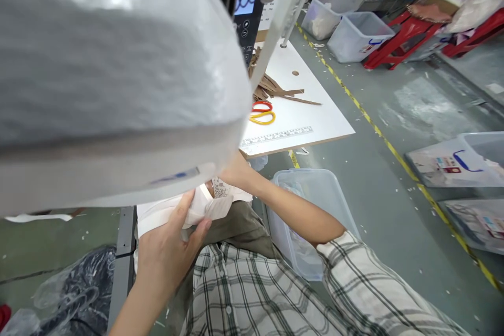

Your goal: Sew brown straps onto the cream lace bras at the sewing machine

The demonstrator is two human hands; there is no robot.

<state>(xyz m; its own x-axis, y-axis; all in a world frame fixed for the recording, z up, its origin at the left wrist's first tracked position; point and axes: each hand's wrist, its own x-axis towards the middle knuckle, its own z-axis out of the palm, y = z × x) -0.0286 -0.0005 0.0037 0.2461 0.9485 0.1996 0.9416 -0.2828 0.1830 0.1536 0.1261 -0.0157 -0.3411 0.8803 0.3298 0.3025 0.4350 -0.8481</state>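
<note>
My left hand [169, 244] holds a folded white fabric piece [200, 205] between thumb and fingers, below the front edge of a sewing machine head [118, 89]. A lace-patterned part [221, 189] shows at the right side of the fabric. My right hand [236, 170] reaches in from the right, close to the lace. The machine head hides its fingers, so I cannot see what they grip. More white cloth spreads under both hands, over my lap.
Red-and-yellow-handled scissors [263, 113], a clear ruler [279, 135] and brown strips [281, 92] lie on a white table [331, 121]. A clear plastic bin [334, 199] stands beside my right leg. Dark plastic-wrapped material [94, 278] lies at lower left. More bins [360, 37] and red stools [409, 31] stand beyond.
</note>
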